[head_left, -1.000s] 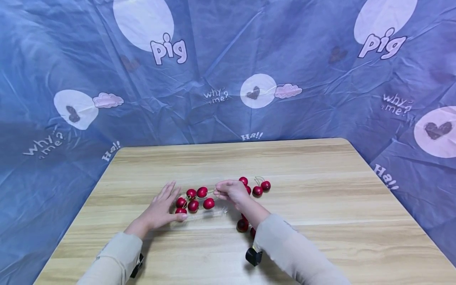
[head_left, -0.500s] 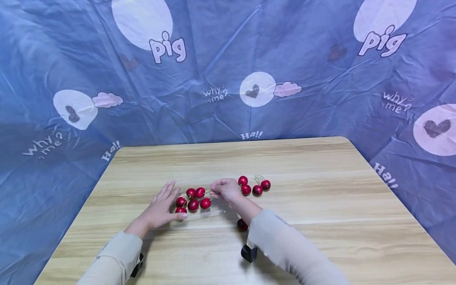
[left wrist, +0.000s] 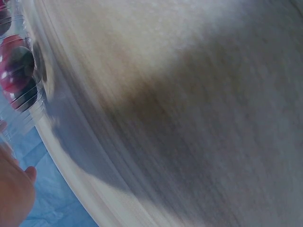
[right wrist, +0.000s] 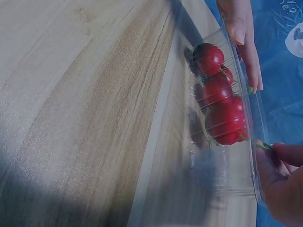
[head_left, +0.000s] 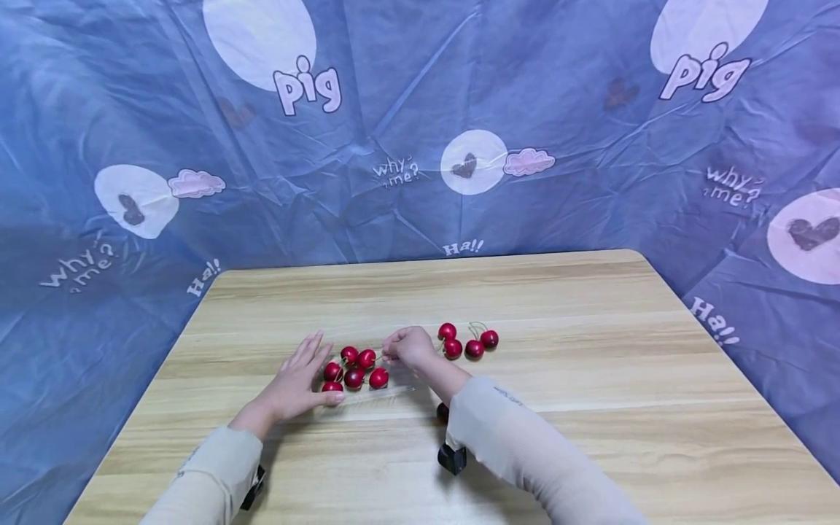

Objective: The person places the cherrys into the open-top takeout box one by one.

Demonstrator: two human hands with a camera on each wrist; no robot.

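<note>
Table (head_left: 328,467) has left hand (head_left: 295,383) spread at clear tray (head_left: 380,396), right hand (head_left: 408,346) pinching cherry stem (right wrist: 264,147); probably loading, next calls for release.

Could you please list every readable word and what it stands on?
"pig", twice in the head view, on the blue backdrop.
"why me?", three times there, same backdrop.
"Ha!!", three times there, same backdrop.
Marks on right sleeve and left sleeve: too small to read.
Backdrop lettering in right wrist view: blurred.
</note>
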